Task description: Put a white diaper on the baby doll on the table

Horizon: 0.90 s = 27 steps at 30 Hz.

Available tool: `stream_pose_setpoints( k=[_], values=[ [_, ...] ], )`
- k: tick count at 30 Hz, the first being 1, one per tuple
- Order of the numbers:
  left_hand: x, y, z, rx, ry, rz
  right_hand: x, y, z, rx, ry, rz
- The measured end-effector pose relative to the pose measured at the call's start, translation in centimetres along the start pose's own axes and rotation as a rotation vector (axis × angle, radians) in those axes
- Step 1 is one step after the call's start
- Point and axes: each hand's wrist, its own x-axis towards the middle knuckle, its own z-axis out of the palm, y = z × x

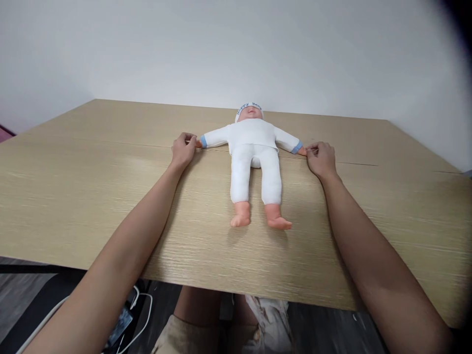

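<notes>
Doll (pixel 253 132) face-up at frame centre, on the wood-look counter (pixel 110 196), arms spread, feet toward bottom of frame. White outfit, blue cuffs, white cap (pixel 249 106) with blue lettering. Left hand (pixel 183 149), left of centre: narrow grip, pinching doll's hand on that side. Right hand (pixel 321 158), right of centre: narrow grip, pinching the other doll hand. Pale wall (pixel 236 49) across top; white cable (pixel 147 314) lower left, below counter edge.
</notes>
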Motion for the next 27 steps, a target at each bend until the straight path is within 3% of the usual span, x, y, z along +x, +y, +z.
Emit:
stream_pose_setpoints(
  k=[11,17,20,22,25,27],
  values=[
    [0.1,-0.2,0.2,0.099,0.018,-0.058,-0.3,-0.2,-0.2,-0.048,-0.014,0.102],
    [-3.1,0.9,-0.4,0.068,0.15,-0.049,-0.9,-0.5,-0.8,-0.077,-0.106,0.121],
    [-7.8,4.7,-1.5,0.027,0.183,0.022,-1.3,-1.0,-1.1,-0.094,-0.109,0.135],
    [-12.9,8.3,-2.9,-0.033,0.133,0.146,-1.4,-1.3,-1.3,-0.098,-0.103,0.147],
    [-23.8,11.2,-5.8,-0.134,0.056,0.225,-1.5,-1.4,-1.4,-0.099,-0.115,0.155],
    [-32.4,9.6,-7.9,-0.128,-0.129,0.271,-1.4,-1.1,-1.5,-0.098,-0.136,0.143]
  ],
)
